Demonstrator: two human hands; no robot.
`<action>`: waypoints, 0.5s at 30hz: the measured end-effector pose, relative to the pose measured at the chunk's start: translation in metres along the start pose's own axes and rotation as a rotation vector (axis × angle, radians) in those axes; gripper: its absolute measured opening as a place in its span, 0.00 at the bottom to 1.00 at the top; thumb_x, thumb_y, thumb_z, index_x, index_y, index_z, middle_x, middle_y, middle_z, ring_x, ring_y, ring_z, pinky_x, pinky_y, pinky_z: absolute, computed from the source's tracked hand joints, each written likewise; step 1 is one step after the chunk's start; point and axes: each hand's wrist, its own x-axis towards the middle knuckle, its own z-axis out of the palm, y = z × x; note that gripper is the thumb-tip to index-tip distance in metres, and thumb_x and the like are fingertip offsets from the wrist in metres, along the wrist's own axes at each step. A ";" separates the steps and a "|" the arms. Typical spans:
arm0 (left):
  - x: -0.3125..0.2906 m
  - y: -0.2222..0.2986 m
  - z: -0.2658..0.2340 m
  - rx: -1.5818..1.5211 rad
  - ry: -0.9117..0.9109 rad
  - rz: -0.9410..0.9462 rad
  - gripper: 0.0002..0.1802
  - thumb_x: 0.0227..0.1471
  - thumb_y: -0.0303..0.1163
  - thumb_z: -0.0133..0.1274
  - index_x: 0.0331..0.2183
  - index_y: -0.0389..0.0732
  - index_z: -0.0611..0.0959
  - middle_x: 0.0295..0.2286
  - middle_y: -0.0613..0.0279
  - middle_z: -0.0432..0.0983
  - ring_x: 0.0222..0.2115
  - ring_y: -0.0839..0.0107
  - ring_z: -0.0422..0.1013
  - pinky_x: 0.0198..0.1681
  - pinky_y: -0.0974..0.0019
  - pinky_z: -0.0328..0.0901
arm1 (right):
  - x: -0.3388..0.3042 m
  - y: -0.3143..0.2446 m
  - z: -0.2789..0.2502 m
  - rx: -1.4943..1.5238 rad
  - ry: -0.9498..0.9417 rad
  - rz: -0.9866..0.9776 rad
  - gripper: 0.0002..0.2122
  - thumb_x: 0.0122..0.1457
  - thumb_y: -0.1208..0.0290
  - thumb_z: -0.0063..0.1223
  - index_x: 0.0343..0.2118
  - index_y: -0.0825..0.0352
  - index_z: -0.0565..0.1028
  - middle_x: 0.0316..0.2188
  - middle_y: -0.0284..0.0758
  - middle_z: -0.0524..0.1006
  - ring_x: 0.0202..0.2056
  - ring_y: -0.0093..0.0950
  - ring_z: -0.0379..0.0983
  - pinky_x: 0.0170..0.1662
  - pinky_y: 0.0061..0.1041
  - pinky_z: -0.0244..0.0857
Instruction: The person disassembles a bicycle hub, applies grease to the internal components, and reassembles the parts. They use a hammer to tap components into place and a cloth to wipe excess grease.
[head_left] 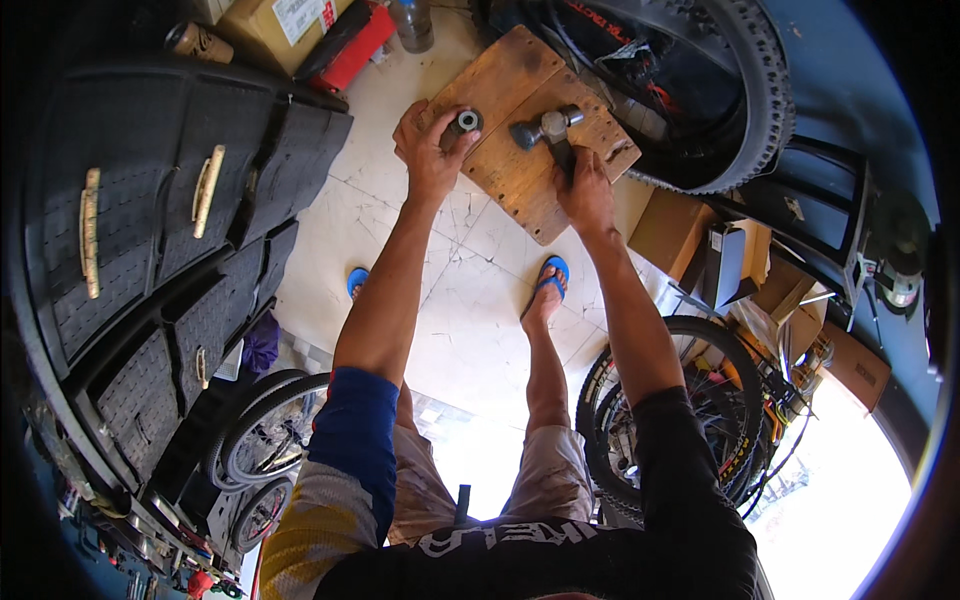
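Note:
My left hand [432, 150] is closed around a short dark metal cylinder [467, 121] with a hole in its end, held at the left part of a worn wooden board [515, 85]. In my right hand [586, 195] is a hammer [553, 125], gripped by its dark handle close to the head. The hammer's metal head lies over the right half of the board. Bolt-like dark spots show on the board's surface. What the cylinder's lower end rests on is hidden by my fingers and the cylinder itself.
Dark woven-pattern drawers [125, 200] with pale handles line the left. A large bicycle tyre [755, 90] stands beyond the board. Cardboard boxes [672, 232] and a bicycle wheel [600, 400] are at the right. A red box [350, 48] and a clear bottle [412, 25] sit at the far left.

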 end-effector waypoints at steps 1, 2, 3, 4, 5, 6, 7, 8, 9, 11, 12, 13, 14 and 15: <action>-0.003 -0.005 0.001 -0.031 0.008 -0.010 0.24 0.49 0.49 0.73 0.49 0.64 0.89 0.62 0.51 0.61 0.65 0.49 0.52 0.67 0.40 0.50 | -0.003 -0.002 0.000 0.042 -0.028 0.016 0.20 0.63 0.62 0.60 0.55 0.64 0.70 0.45 0.53 0.79 0.46 0.57 0.77 0.50 0.51 0.72; -0.005 -0.009 0.001 -0.030 0.018 -0.010 0.24 0.49 0.49 0.73 0.49 0.63 0.89 0.62 0.50 0.61 0.64 0.49 0.52 0.67 0.40 0.50 | -0.004 -0.010 -0.006 0.085 -0.052 0.030 0.20 0.64 0.61 0.59 0.54 0.65 0.70 0.45 0.55 0.79 0.45 0.58 0.78 0.49 0.52 0.72; -0.006 -0.012 0.001 -0.031 0.032 -0.009 0.24 0.49 0.49 0.73 0.49 0.63 0.89 0.62 0.50 0.61 0.64 0.48 0.52 0.67 0.41 0.50 | -0.003 -0.021 -0.015 0.127 -0.075 0.041 0.20 0.64 0.60 0.58 0.53 0.66 0.70 0.44 0.57 0.79 0.44 0.59 0.78 0.48 0.54 0.72; -0.006 -0.012 0.001 -0.037 0.046 -0.006 0.24 0.49 0.49 0.73 0.49 0.63 0.89 0.62 0.49 0.61 0.64 0.48 0.52 0.67 0.41 0.50 | -0.003 -0.030 -0.024 0.159 -0.086 0.002 0.18 0.68 0.58 0.53 0.51 0.68 0.70 0.41 0.60 0.80 0.41 0.61 0.78 0.44 0.57 0.71; -0.007 -0.013 0.002 -0.042 0.048 -0.003 0.24 0.49 0.49 0.73 0.49 0.63 0.89 0.62 0.49 0.61 0.64 0.48 0.52 0.67 0.41 0.50 | -0.002 -0.043 -0.034 0.171 -0.124 0.026 0.18 0.69 0.58 0.52 0.51 0.68 0.70 0.40 0.59 0.81 0.40 0.61 0.78 0.44 0.57 0.71; -0.006 -0.014 0.001 -0.046 0.050 0.002 0.24 0.48 0.49 0.74 0.49 0.63 0.89 0.62 0.49 0.61 0.64 0.48 0.52 0.67 0.42 0.50 | 0.000 -0.061 -0.042 0.186 -0.160 0.049 0.17 0.70 0.58 0.50 0.51 0.68 0.70 0.38 0.59 0.81 0.39 0.61 0.79 0.43 0.56 0.72; -0.004 -0.013 0.002 -0.057 0.049 0.012 0.24 0.48 0.49 0.74 0.49 0.63 0.89 0.62 0.49 0.61 0.64 0.48 0.53 0.67 0.42 0.50 | 0.001 -0.077 -0.049 0.195 -0.191 0.077 0.17 0.71 0.58 0.49 0.51 0.68 0.70 0.37 0.58 0.81 0.38 0.61 0.79 0.43 0.56 0.72; -0.004 -0.012 0.001 -0.055 0.044 0.007 0.24 0.48 0.49 0.74 0.49 0.63 0.90 0.62 0.49 0.62 0.64 0.48 0.53 0.67 0.42 0.50 | 0.001 -0.093 -0.052 0.149 -0.179 0.050 0.16 0.73 0.58 0.46 0.49 0.68 0.70 0.33 0.57 0.82 0.34 0.60 0.80 0.39 0.55 0.74; -0.005 -0.010 0.001 -0.057 0.040 0.001 0.25 0.48 0.49 0.74 0.49 0.63 0.90 0.62 0.49 0.62 0.64 0.48 0.53 0.67 0.43 0.50 | 0.003 -0.104 -0.053 0.150 -0.171 0.005 0.16 0.73 0.58 0.47 0.49 0.68 0.69 0.33 0.56 0.82 0.34 0.60 0.80 0.38 0.55 0.74; -0.003 -0.011 0.002 -0.061 0.046 -0.001 0.25 0.47 0.49 0.74 0.49 0.62 0.90 0.61 0.49 0.63 0.64 0.48 0.53 0.67 0.43 0.50 | 0.007 -0.122 -0.052 0.153 -0.157 -0.092 0.16 0.73 0.57 0.47 0.47 0.68 0.69 0.31 0.56 0.82 0.32 0.58 0.81 0.36 0.54 0.75; -0.004 -0.013 0.003 -0.063 0.057 0.001 0.25 0.46 0.49 0.75 0.48 0.62 0.90 0.61 0.49 0.63 0.64 0.48 0.53 0.67 0.43 0.50 | 0.010 -0.125 -0.046 0.119 -0.166 -0.128 0.15 0.73 0.58 0.47 0.46 0.68 0.69 0.29 0.55 0.82 0.31 0.57 0.81 0.35 0.54 0.75; -0.003 -0.015 0.004 -0.065 0.068 0.003 0.25 0.46 0.49 0.75 0.48 0.61 0.90 0.61 0.49 0.63 0.64 0.49 0.53 0.67 0.43 0.50 | 0.011 -0.127 -0.043 0.109 -0.179 -0.134 0.15 0.73 0.58 0.48 0.46 0.68 0.69 0.29 0.55 0.82 0.31 0.57 0.81 0.35 0.54 0.75; -0.003 -0.015 0.004 -0.046 0.061 0.011 0.26 0.45 0.47 0.75 0.48 0.58 0.89 0.61 0.49 0.63 0.63 0.48 0.54 0.67 0.43 0.52 | 0.011 -0.128 -0.040 0.097 -0.194 -0.138 0.15 0.73 0.59 0.48 0.46 0.68 0.69 0.30 0.55 0.82 0.31 0.57 0.81 0.35 0.54 0.76; -0.003 -0.015 0.003 -0.028 0.055 0.019 0.27 0.45 0.46 0.76 0.48 0.54 0.89 0.61 0.49 0.62 0.63 0.47 0.54 0.66 0.43 0.53 | 0.011 -0.128 -0.036 0.085 -0.209 -0.142 0.14 0.72 0.59 0.48 0.45 0.68 0.69 0.30 0.54 0.82 0.31 0.56 0.81 0.35 0.54 0.76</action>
